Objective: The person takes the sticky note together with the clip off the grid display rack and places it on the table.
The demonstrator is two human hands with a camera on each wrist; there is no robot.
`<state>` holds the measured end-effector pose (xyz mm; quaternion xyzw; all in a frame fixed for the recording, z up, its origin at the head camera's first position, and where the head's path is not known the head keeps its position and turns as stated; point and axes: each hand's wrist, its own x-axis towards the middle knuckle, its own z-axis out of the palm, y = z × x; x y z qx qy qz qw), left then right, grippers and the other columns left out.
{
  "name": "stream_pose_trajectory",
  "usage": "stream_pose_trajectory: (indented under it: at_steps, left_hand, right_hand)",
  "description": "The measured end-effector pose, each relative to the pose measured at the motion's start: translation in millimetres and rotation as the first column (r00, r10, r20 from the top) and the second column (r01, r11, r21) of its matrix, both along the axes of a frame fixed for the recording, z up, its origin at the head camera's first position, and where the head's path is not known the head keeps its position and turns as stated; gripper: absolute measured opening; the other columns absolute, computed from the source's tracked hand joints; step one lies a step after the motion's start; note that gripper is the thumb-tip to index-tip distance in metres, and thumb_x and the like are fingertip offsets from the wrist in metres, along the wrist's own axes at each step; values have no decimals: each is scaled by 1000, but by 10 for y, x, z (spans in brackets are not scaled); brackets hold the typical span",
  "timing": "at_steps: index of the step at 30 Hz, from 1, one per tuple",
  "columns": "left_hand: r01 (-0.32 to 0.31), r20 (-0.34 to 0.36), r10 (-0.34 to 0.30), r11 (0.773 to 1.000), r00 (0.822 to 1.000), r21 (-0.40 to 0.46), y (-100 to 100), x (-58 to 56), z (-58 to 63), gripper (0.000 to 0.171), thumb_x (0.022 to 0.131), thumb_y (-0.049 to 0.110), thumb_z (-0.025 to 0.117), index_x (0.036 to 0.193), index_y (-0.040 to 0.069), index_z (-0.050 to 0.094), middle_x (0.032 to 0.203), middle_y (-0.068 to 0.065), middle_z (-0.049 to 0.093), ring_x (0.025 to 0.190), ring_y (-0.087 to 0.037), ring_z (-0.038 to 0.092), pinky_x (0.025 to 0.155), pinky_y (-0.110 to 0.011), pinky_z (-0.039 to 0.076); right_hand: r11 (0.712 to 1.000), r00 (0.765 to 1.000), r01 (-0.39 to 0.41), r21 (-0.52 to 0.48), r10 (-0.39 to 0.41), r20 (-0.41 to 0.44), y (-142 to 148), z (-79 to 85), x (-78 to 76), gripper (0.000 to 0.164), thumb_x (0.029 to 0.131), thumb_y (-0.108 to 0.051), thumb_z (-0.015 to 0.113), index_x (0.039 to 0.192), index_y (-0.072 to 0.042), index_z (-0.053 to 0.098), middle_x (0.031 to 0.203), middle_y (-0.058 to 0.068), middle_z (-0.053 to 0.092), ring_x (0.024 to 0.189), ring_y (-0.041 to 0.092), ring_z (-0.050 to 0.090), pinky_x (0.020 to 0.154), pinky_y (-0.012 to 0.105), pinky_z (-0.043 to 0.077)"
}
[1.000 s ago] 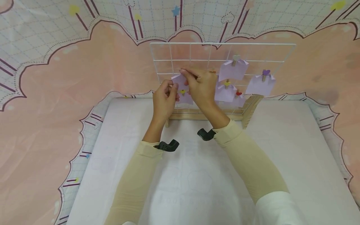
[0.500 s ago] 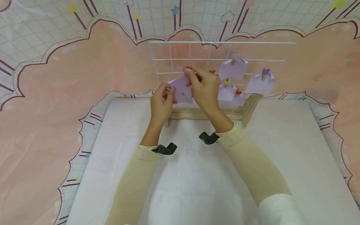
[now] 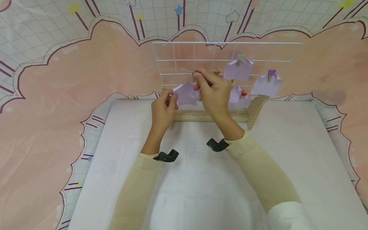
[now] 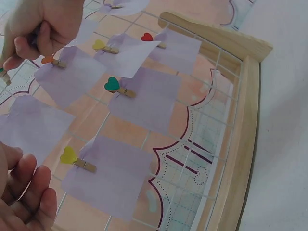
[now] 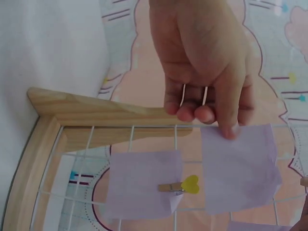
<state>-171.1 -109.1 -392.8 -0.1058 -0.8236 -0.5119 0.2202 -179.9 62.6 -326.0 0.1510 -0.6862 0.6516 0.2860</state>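
With thumb and fingers, my left hand [image 3: 163, 108] pinches the left edge of a purple paper note [image 3: 186, 93] in front of a white wire grid [image 3: 184, 60]. My right hand [image 3: 216, 94] is at the note's upper right corner. Its fingertips pinch a small wooden clothespin [image 4: 5, 78] with a green top, seen at the edge of the left wrist view. In the right wrist view, the left thumb [image 5: 232, 131] presses on the note. Beside it, a yellow-heart clothespin [image 5: 179, 186] fastens another note [image 5: 139, 185] to the grid.
Several more purple notes hang on the grid, under clothespins with a purple heart [image 3: 271, 72], a red heart [image 4: 147, 37] and a green heart [image 4: 112, 84], among others. A wooden base [image 3: 207, 118] holds the grid upright on a white-covered table [image 3: 184, 179]. Behind hangs a patterned pink cloth [image 3: 72, 73].
Both hands have come down a little, the left hand shifting left and the right hand shifting right. The held note has lowered, now covering the yellow heart behind it in the head view.
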Motion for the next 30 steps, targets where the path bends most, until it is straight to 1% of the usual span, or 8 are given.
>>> stream_pose_trajectory:
  at_steps: [5, 8, 14, 16, 18, 22, 26, 30]
  left_hand:
    - [7, 14, -7, 1000, 1000, 9, -50, 62, -7, 15, 103, 17, 60, 100, 3, 65, 66, -9, 65, 53, -13, 54, 47, -19, 37]
    - [9, 21, -10, 1000, 1000, 17, -80, 96, -14, 16, 103, 17, 60, 101, 3, 65, 67, -9, 64, 55, -13, 54, 49, -19, 39]
    - [3, 44, -5, 999, 999, 35, -121, 140, -43, 17, 102, 17, 61, 102, 0, 66, 73, -12, 66, 62, -14, 57, 57, -18, 46]
    - [3, 63, -6, 999, 998, 52, -135, 153, -53, 17, 102, 16, 62, 101, 0, 67, 77, -13, 68, 66, -14, 60, 59, -17, 48]
    - [3, 80, -9, 998, 997, 69, -149, 169, -60, 16, 101, 15, 62, 100, 0, 67, 81, -13, 68, 70, -14, 62, 61, -16, 50]
    - [24, 95, -35, 994, 995, 110, -174, 195, -68, 15, 101, 12, 63, 101, -2, 67, 92, -15, 66, 77, -18, 65, 62, -16, 53]
    - [52, 99, -67, 988, 993, 149, -192, 221, -67, 16, 101, 9, 63, 101, -6, 66, 98, -18, 66, 82, -27, 69, 67, -17, 57]
    - [61, 95, -78, 984, 992, 166, -211, 257, -55, 15, 100, 8, 64, 100, -8, 64, 95, -20, 69, 79, -32, 71, 69, -20, 59]
  right_hand:
    - [999, 1000, -19, 36, 19, 11, 72, -68, 30, 19, 94, -13, 74, 103, 2, 79, 72, 18, 72, 44, 12, 55, 44, 19, 45]
    - [998, 999, -30, 58, 28, 28, 129, -106, 57, 18, 93, -13, 75, 104, 0, 79, 80, 15, 74, 52, 11, 60, 50, 19, 47]
    - [993, 991, -89, 79, 81, 106, 279, -162, 98, 18, 90, -12, 79, 105, -1, 79, 89, 11, 77, 62, 14, 66, 54, 21, 52]
    - [989, 983, -127, 73, 115, 143, 335, -179, 111, 18, 90, -10, 78, 105, 0, 78, 88, 9, 78, 64, 15, 68, 57, 22, 54]
    - [985, 973, -160, 66, 146, 181, 389, -199, 126, 18, 90, -9, 78, 105, 2, 77, 88, 6, 78, 70, 16, 71, 65, 23, 58]
    - [973, 941, -230, 29, 214, 262, 487, -241, 165, 20, 90, -7, 78, 105, 4, 73, 89, 0, 77, 78, 16, 75, 76, 24, 61]
    - [961, 916, -276, -15, 267, 300, 583, -279, 213, 21, 90, -3, 76, 108, 4, 70, 93, 2, 76, 81, 13, 76, 79, 25, 61]
    - [956, 907, -294, -1, 279, 316, 674, -339, 255, 23, 91, -2, 75, 112, 6, 71, 95, 0, 77, 83, 11, 76, 81, 23, 60]
